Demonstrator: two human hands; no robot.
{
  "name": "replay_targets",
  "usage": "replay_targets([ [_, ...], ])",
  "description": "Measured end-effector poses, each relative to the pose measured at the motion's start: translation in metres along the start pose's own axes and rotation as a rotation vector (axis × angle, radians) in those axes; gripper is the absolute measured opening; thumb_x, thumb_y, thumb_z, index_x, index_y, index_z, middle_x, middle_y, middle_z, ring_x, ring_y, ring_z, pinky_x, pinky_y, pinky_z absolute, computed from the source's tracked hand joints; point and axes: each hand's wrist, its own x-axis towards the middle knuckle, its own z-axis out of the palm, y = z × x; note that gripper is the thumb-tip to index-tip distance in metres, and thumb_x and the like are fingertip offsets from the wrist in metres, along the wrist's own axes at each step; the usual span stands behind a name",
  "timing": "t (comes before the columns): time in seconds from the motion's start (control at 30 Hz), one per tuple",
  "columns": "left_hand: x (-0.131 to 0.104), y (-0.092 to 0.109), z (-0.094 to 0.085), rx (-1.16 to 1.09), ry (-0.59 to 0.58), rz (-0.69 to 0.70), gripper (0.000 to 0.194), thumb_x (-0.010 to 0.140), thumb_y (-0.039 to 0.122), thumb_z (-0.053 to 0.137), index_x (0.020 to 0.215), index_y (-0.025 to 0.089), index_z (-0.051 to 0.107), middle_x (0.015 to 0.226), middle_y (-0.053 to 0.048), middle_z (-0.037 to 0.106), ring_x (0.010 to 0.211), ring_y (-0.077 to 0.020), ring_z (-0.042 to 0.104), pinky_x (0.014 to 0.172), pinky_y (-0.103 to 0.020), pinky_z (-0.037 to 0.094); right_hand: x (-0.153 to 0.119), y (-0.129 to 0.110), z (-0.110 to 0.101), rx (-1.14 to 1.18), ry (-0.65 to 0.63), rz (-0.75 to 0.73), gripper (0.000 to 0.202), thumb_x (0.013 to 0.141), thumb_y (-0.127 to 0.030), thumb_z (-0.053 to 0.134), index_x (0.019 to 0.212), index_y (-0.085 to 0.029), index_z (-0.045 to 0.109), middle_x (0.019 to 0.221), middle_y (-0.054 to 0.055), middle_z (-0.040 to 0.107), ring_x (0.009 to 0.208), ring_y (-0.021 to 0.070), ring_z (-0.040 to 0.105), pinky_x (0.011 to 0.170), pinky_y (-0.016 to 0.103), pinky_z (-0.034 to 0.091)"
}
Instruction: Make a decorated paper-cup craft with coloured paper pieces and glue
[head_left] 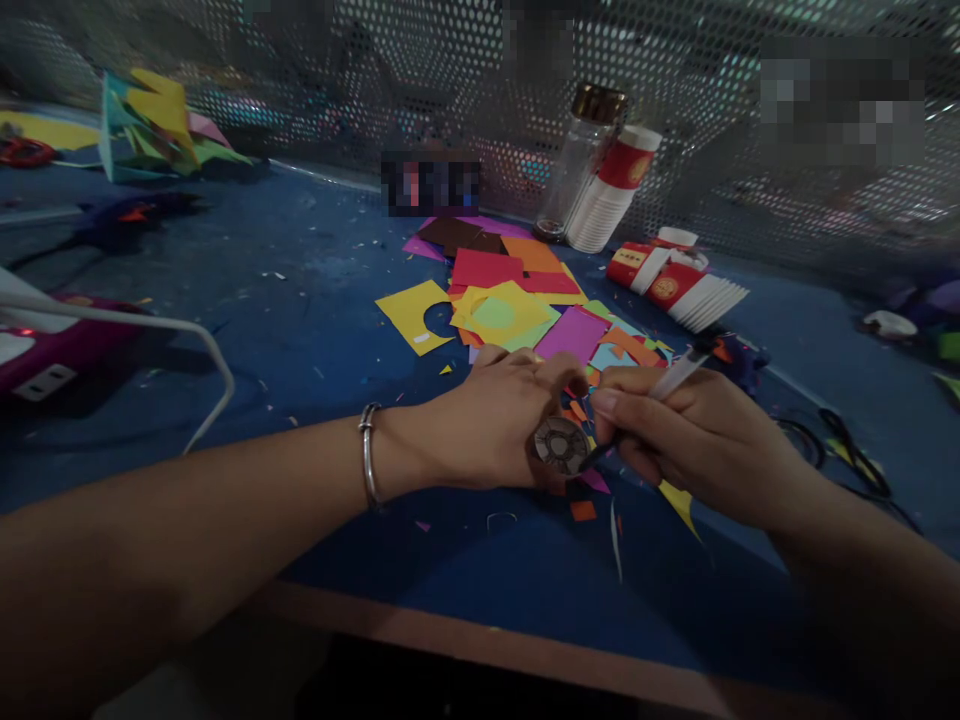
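My left hand (510, 415), with a silver bangle at the wrist, grips a small round brown disc (561, 446) by its edge. Dark rings and short lines mark the disc's face. In my right hand (675, 430) is a pen (679, 372) with a pale barrel and dark ends. The pen's dark lower end reaches the right edge of the disc; I cannot tell whether it touches. Beyond both hands lies a pile of coloured paper, with a yellow sheet (412, 310) that has a round cut-out and a purple piece (576, 335).
A clear bottle (574, 160) and stacked paper cups (611, 195) stand at the back. More cups (667, 282) lie on their side at right. A power strip (67, 350) with a white cable (202, 335) is at left. Paper scraps litter the blue table (315, 270).
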Motion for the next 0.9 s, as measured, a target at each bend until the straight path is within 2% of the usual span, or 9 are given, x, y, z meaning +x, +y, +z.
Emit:
replay_targets([
  [0.1, 0.003, 0.001, 0.000, 0.008, -0.010, -0.011, 0.052, 0.069, 0.040, 0.076, 0.111, 0.019, 0.052, 0.102, -0.006, 0.064, 0.102, -0.0323, 0.060, 0.091, -0.045, 0.036, 0.002, 0.007, 0.004, 0.198, -0.028, 0.121, 0.034, 0.096, -0.035, 0.045, 0.067, -0.021, 0.055, 0.037, -0.006, 0.048, 0.031, 0.0069, 0.035, 0.034, 0.020, 0.027],
  [0.23, 0.005, 0.003, 0.001, 0.006, -0.019, -0.043, 0.051, 0.068, 0.041, 0.079, 0.107, 0.020, 0.054, 0.105, -0.007, 0.064, 0.104, -0.0328, 0.059, 0.090, -0.045, 0.037, 0.005, 0.009, 0.010, 0.307, 0.017, 0.177, 0.032, 0.095, -0.033, 0.047, 0.067, -0.020, 0.055, 0.036, -0.005, 0.051, 0.028, 0.0066, 0.039, 0.032, 0.017, 0.028],
  [0.43, 0.006, 0.004, 0.000, 0.013, -0.031, -0.001, 0.045, 0.074, 0.040, 0.074, 0.110, 0.021, 0.055, 0.109, -0.007, 0.063, 0.103, -0.0310, 0.059, 0.090, -0.047, 0.038, 0.009, 0.017, 0.018, 0.328, 0.113, 0.049, 0.031, 0.096, -0.034, 0.048, 0.070, -0.019, 0.057, 0.042, -0.004, 0.056, 0.032, 0.0082, 0.046, 0.033, 0.018, 0.034],
  [0.6, 0.007, 0.004, 0.000, 0.013, -0.032, -0.031, 0.045, 0.072, 0.042, 0.073, 0.107, 0.020, 0.054, 0.107, -0.007, 0.063, 0.103, -0.0320, 0.060, 0.089, -0.047, 0.039, 0.005, 0.026, 0.016, 0.130, 0.209, -0.161, 0.030, 0.101, -0.031, 0.047, 0.076, -0.019, 0.060, 0.054, -0.004, 0.056, 0.043, 0.0082, 0.050, 0.042, 0.020, 0.040],
  [0.73, 0.006, 0.003, 0.001, 0.019, -0.001, -0.012, 0.053, 0.073, 0.042, 0.073, 0.117, 0.024, 0.050, 0.117, -0.007, 0.062, 0.109, -0.0331, 0.058, 0.093, -0.049, 0.037, 0.001, 0.021, 0.010, -0.120, 0.233, -0.305, 0.029, 0.099, -0.022, 0.045, 0.072, -0.020, 0.056, 0.058, -0.003, 0.054, 0.049, 0.0096, 0.051, 0.049, 0.022, 0.040],
  [0.9, 0.004, 0.002, 0.002, 0.024, -0.013, 0.004, 0.055, 0.073, 0.044, 0.073, 0.121, 0.024, 0.052, 0.122, -0.009, 0.061, 0.112, -0.0359, 0.057, 0.094, -0.051, 0.035, -0.005, 0.014, 0.005, -0.334, 0.223, -0.342, 0.031, 0.097, -0.019, 0.046, 0.067, -0.022, 0.048, 0.056, -0.003, 0.050, 0.046, 0.0100, 0.046, 0.047, 0.025, 0.035],
])
